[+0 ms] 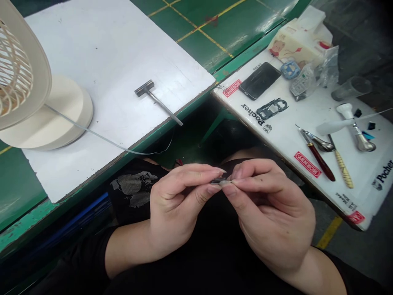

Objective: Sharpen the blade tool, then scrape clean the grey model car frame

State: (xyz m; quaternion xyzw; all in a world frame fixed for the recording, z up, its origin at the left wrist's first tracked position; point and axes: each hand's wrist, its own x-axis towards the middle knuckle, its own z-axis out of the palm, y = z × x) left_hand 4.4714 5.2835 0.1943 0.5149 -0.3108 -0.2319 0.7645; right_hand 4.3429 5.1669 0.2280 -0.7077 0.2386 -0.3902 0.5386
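Note:
Between the fingertips of both hands is a small dark part (217, 180), mostly covered by the fingers, so its kind does not show. My left hand (181, 200) pinches it from the left between thumb and fingers. My right hand (273, 209) is closed, thumb against fingers, at the part's right end; whatever lies inside that pinch is hidden. Both hands are above my lap, in front of the gap between two work surfaces. On the right-hand board lies a dark grey open frame, like a model car chassis (272, 109).
A small metal hammer (158, 98) lies on the white sheet (107, 49) near its edge. A cream fan (58, 110) stands at left, its cable drooping over the edge. The right board (276, 147) carries a phone (260, 80), hand tools (321, 162), plastic bags and a tissue box (294, 41).

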